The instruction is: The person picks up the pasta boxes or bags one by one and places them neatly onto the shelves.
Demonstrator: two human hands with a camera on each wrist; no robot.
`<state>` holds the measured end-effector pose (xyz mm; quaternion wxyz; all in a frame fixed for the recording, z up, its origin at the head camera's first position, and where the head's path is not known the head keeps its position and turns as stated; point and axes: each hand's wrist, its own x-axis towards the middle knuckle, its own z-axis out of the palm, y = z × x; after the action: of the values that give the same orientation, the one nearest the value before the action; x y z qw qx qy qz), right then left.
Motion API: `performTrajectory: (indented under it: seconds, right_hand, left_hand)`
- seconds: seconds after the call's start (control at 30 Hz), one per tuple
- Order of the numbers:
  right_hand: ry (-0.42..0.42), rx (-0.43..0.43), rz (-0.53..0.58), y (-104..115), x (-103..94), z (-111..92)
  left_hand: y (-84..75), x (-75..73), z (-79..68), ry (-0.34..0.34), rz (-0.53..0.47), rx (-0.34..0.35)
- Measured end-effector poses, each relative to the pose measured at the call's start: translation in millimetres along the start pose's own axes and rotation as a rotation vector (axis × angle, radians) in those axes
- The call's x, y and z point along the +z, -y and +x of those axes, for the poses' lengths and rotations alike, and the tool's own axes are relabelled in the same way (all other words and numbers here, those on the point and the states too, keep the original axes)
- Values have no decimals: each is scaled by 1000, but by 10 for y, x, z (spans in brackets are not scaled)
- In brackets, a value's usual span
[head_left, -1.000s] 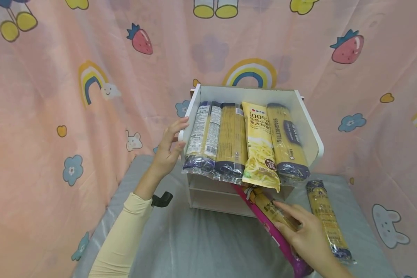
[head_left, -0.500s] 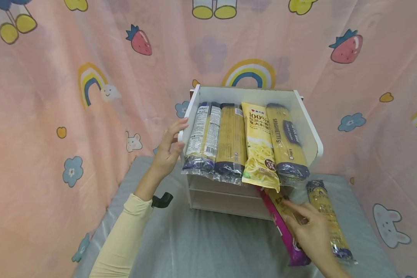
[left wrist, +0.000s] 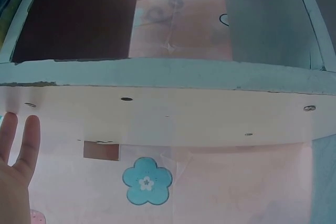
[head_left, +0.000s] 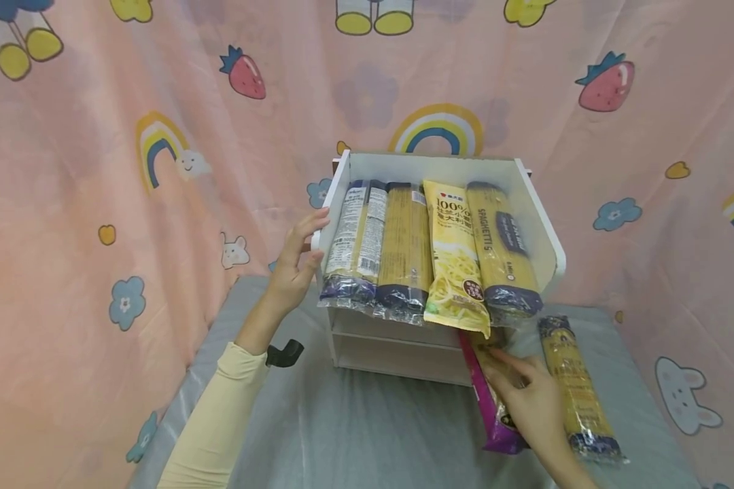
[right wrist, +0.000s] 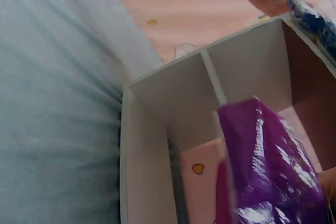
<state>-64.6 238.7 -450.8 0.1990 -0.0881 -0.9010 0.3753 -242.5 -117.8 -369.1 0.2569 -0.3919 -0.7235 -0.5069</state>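
My right hand [head_left: 529, 397] grips a long pasta packet [head_left: 495, 424] with a magenta and purple wrapper. Its far end is inside a lower compartment of the white shelf unit [head_left: 547, 227], hidden under the overhanging top packets. In the right wrist view the shiny purple end [right wrist: 270, 166] stands in front of the unit's openings. My left hand [head_left: 293, 268] rests against the unit's left side panel; two straight fingers show on it in the left wrist view. On the top tier lie several pasta packets side by side, including a yellow one [head_left: 455, 255] and a spaghetti packet [head_left: 504, 251].
Another pasta packet [head_left: 578, 390] lies on the grey cloth [head_left: 367, 435] at the right of the unit. Behind everything hangs a pink patterned curtain [head_left: 281, 136]. A black curved piece [head_left: 285, 354] sits at my left wrist.
My right hand has shifted the purple packet rightward, then farther toward the shelf unit, so its near end has moved away from me. The left hand stays at the side panel.
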Motion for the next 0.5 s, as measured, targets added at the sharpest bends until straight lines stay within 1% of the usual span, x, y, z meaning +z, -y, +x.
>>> performTrajectory:
  seconds: [0.1,0.2,0.27,0.33,0.5]
  right_hand:
    - [68,10,-36,-1,2,-1]
    - [107,3,-56,-1,1,6]
    - [148,2,-62,2,-7,14]
    - [206,2,-75,8,-24,24]
    - [387,5,-80,43,-102,39]
  left_hand:
    - [0,0,-5,6,4,-3]
    - [0,1,-5,11,1,-5]
    - [1,2,-4,11,-8,-4]
    - [5,1,-4,8,-19,-2]
    - [18,-1,-7,3,-28,0]
